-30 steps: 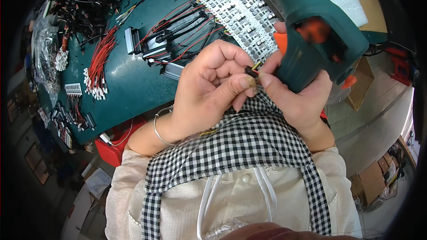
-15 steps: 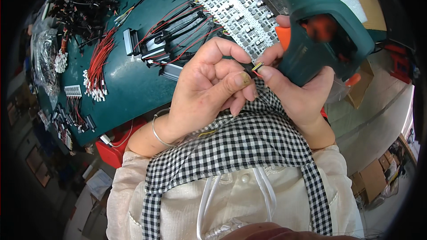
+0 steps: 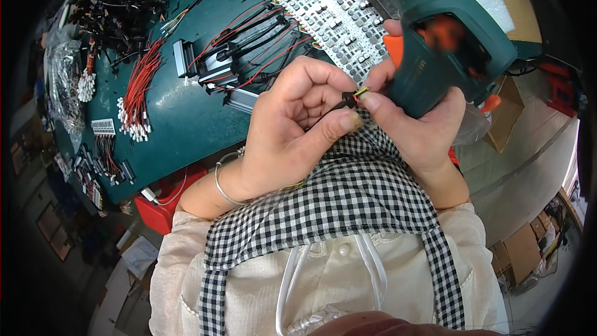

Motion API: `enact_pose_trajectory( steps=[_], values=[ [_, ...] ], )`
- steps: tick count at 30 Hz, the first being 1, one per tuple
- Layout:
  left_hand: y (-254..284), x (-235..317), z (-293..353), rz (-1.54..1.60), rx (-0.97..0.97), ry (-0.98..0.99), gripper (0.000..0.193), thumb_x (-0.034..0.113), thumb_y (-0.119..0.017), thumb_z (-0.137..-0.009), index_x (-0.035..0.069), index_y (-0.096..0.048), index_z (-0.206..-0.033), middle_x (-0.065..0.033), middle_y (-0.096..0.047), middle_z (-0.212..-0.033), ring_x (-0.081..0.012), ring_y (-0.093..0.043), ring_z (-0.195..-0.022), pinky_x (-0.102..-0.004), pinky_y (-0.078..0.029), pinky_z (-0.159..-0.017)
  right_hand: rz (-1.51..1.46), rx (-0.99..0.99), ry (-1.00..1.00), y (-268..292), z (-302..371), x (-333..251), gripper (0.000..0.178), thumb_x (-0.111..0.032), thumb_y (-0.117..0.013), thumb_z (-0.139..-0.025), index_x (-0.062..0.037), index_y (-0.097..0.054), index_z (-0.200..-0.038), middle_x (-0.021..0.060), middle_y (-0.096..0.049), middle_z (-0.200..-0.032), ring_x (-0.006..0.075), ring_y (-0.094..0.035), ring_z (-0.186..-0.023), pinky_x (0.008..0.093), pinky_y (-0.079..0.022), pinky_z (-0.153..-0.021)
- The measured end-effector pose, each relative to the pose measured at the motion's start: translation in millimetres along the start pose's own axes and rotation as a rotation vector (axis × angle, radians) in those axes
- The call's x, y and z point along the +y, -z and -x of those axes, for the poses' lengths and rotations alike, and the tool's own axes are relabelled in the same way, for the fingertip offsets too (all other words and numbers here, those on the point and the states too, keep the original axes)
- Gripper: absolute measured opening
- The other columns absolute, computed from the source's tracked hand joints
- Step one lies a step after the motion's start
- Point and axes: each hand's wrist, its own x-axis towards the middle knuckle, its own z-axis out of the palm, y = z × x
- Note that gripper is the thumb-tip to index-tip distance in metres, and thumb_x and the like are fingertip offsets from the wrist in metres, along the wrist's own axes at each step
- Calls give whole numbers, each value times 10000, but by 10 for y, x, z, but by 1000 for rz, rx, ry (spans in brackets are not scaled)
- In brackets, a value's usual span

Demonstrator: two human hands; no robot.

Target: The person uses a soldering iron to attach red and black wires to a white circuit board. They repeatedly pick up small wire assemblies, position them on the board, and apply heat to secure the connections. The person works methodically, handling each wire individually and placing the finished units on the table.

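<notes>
My left hand [image 3: 292, 121] is closed, thumb and fingers pinching a thin black cable [image 3: 336, 107] with a dark collar near its end. Short yellow, red and dark wire ends [image 3: 360, 92] stick out of it towards my right hand. The thumb and index finger of my right hand [image 3: 413, 124] meet at these wires. The same hand grips a dark green power tool [image 3: 429, 81] with an orange trigger [image 3: 394, 48]; its tip lies outside the picture. Beyond my hands is a white panel of circuit boards [image 3: 339, 15], with black and red leads beside it.
On the green table [image 3: 180, 118] lie grey metal housings [image 3: 239, 98], a bundle of red wires [image 3: 140, 87] with white connectors, and a heap of black cables [image 3: 121, 6]. A red box [image 3: 158, 208] stands under the table's near edge. Cardboard [image 3: 519, 249] lies at the right.
My left thumb and fingers have shifted, and the black cable with its collar now shows between them. The power tool has moved slightly left; my right fingers stay at the wire ends.
</notes>
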Motion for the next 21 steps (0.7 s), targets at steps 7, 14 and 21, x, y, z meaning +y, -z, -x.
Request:
enact_pose_trajectory(
  steps=[7,14,21],
  values=[
    [29,-11,8,-35,12,38,238,102,-524,-951,-25,-445,-1135,-91,-624,-809,-53,-512,-574,-157,-389,-470,198,-27,6,-7,54,-27,576,124,-612,-718,99,-406,-1256,102,-616,-854,95,-570,-723,216,-460,-684],
    [50,6,31,-158,28,70,192,109,-520,-955,3,-467,-1106,-49,-613,-735,-17,-447,-511,-143,-322,-437,264,-33,17,23,125,-38,641,104,-624,-733,74,-343,-1309,103,-610,-853,108,-566,-723,230,-462,-724],
    [39,98,39,-118,9,153,147,56,-536,-930,10,-511,-1068,-20,-625,-708,-16,-502,-565,-156,-377,-512,250,-96,134,96,34,-13,532,114,-602,-760,114,-410,-1256,191,-562,-1142,135,-595,-767,253,-492,-683]
  ],
)
